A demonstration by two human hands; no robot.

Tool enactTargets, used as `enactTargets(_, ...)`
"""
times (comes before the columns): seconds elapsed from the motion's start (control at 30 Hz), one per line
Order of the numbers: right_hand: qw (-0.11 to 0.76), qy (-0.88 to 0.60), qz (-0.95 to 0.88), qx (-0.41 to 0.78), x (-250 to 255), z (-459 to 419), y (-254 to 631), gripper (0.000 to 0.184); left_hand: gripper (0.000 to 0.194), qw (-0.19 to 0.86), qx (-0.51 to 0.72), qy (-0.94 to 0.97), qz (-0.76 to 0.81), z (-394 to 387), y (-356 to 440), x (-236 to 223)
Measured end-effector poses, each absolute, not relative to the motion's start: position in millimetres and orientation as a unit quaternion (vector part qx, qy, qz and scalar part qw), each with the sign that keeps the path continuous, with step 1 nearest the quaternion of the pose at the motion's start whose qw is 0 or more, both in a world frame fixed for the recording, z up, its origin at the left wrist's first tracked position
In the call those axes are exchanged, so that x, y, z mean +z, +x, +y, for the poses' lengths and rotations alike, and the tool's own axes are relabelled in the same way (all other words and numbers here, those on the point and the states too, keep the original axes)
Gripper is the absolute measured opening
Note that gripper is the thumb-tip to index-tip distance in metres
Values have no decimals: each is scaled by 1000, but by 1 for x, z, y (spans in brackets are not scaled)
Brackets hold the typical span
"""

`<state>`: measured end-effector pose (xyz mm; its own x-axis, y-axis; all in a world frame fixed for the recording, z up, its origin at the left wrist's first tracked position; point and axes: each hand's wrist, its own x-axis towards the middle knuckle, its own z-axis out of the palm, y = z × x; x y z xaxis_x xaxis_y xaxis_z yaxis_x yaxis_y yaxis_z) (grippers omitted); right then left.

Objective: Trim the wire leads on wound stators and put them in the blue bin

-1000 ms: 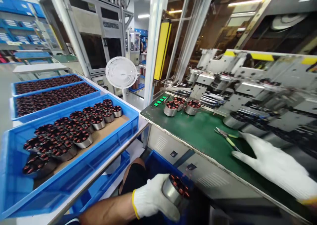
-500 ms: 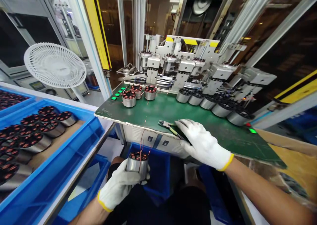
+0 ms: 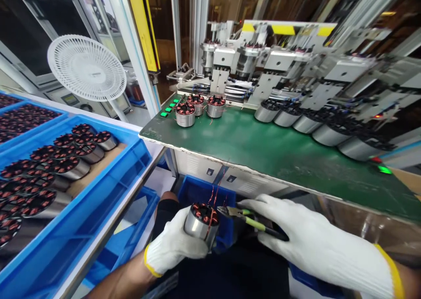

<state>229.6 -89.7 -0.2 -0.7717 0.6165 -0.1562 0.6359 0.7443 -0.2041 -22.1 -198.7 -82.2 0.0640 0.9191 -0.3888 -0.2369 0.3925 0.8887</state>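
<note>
Both my hands wear white gloves. My left hand [image 3: 174, 246] is closed round a metal stator [image 3: 201, 222] with copper windings, held upright below the bench edge; thin copper wire ends stick up from it. My right hand [image 3: 305, 242] grips small cutting pliers [image 3: 245, 215] with green handles, whose jaws point left and sit just beside the stator's top and its wires. Under both hands lies a small blue bin [image 3: 200, 191].
A green bench [image 3: 263, 147] carries three wound stators [image 3: 196, 110] at its far left and a row of unwound ones [image 3: 309, 125] before a winding machine [image 3: 263, 62]. Blue trays [image 3: 108, 185] full of stators fill the left. A white fan [image 3: 87, 68] stands behind.
My right hand picked the pliers up off the green bench and brought them down to the stator. My left hand stayed on the stator. The view swung from the trays to the bench.
</note>
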Motion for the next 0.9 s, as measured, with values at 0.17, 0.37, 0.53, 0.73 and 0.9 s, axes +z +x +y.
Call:
enactTargets(0.17,29,320,929,-184,2,-95,224,59,54,637,404,344,559,-206,-29,-90)
enactTargets(0.37,52,310,927,-206,3,-95,224,63,62,628,379,338,590,-213,-33,-107)
enactTargets(0.53,66,325,921,-204,2,-96,224,64,57,622,386,352,583,-212,-35,-100)
enactTargets(0.73,65,316,920,-221,2,-101,217,62,62,619,345,391,587,-209,-31,-94)
enactTargets(0.9,69,333,913,-225,-5,-107,216,46,66,579,306,402,640,-209,-31,-88)
